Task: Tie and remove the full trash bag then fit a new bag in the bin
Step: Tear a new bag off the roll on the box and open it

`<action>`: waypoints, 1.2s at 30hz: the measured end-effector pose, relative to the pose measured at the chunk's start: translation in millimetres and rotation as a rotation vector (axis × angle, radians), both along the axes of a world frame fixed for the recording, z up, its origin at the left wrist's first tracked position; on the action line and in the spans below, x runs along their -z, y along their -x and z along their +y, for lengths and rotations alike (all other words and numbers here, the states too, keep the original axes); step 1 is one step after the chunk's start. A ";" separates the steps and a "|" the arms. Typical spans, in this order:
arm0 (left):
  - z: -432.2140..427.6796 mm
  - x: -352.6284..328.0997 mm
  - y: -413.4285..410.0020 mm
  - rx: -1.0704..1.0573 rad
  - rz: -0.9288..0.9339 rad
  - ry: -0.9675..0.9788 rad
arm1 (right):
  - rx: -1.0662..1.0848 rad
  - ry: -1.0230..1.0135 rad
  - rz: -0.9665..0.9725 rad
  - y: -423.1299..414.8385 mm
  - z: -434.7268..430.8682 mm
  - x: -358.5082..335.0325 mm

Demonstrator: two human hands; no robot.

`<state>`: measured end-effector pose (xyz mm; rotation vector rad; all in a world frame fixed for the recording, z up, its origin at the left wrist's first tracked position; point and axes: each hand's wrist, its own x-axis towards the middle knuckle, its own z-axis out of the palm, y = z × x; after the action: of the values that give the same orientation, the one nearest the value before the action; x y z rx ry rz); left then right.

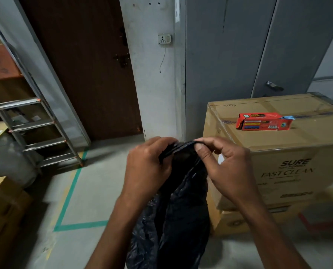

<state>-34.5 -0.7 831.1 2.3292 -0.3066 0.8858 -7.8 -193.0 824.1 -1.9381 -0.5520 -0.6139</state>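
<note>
Nearest the camera, a black trash bag (181, 210) hangs limp between the person's forearms. The left hand (148, 167) grips its top edge with curled fingers; the right hand (225, 169) pinches the same edge between thumb and fingers, just beside the left. To the right stands a large cardboard box (290, 162), with a red carton (262, 121) lying on top. On the left leans a metal ladder (35, 133). Farther back are a brown door (80, 65) and a grey cabinet (229, 55).

Left hand (146, 167) and right hand (227, 167) pinch top edge of black bag (181, 210) — rest hangs down — red box (263, 121) on carton (290, 152)
</note>
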 end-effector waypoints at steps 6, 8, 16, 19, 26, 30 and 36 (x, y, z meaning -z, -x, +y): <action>28.5 -1.4 -2.7 -0.272 0.071 -0.008 | 0.052 -0.061 0.130 -7.6 -19.2 2.7; 31.6 -1.1 -3.0 -0.313 0.032 0.179 | 0.126 -0.011 0.180 -11.0 -27.9 7.1; -11.2 -6.0 -12.6 -0.071 0.057 0.134 | 0.115 0.356 -0.038 15.9 9.7 3.3; -10.3 -1.1 -18.8 -0.129 0.055 -0.016 | 0.108 0.406 -0.079 5.9 20.7 2.4; 29.0 22.7 -31.1 -0.408 0.206 -0.277 | 0.362 0.318 -0.069 -23.6 -5.2 12.7; 67.4 36.5 -28.2 -0.594 0.334 -0.188 | 0.544 0.331 0.090 -30.8 -38.1 32.4; 49.5 39.7 -29.5 -0.320 0.417 0.226 | 0.392 0.432 0.301 -17.6 -36.1 54.4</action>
<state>-4.9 48.8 791.5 2.3092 0.3309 0.5198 9.8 -229.1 769.8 -2.5239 -0.1128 -0.4503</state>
